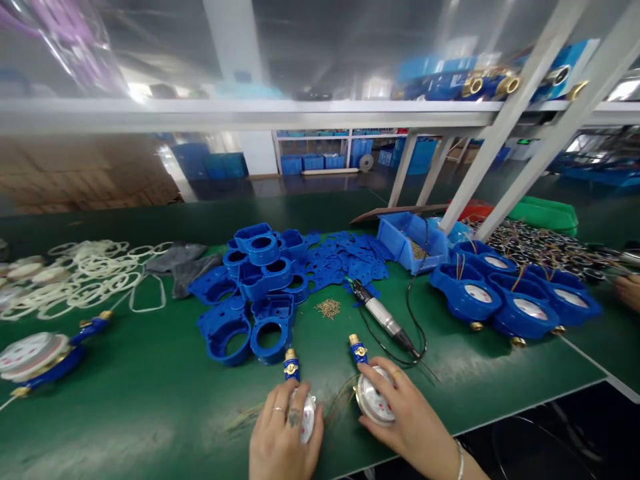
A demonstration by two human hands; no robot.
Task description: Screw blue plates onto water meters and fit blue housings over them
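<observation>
1. Hands apart, by the near edge of the desk (150, 407). Left hand (281, 433) clasped over left meter (309, 419); right hand (403, 413) clasped over right meter (375, 400).
2. Long axes: near to far edge on both, brass pipe ends pointing to far edge, leaning slightly left. Nearly parallel, gap between.
3. Undersides hidden; cannot tell whether resting or raised.
4. Blue housings (271, 339): just past left meter, toward far edge; left hand nearer.
5. Power screwdriver (383, 315): beyond right meter, toward far edge, tip angled to far left corner; right hand nearer.
</observation>
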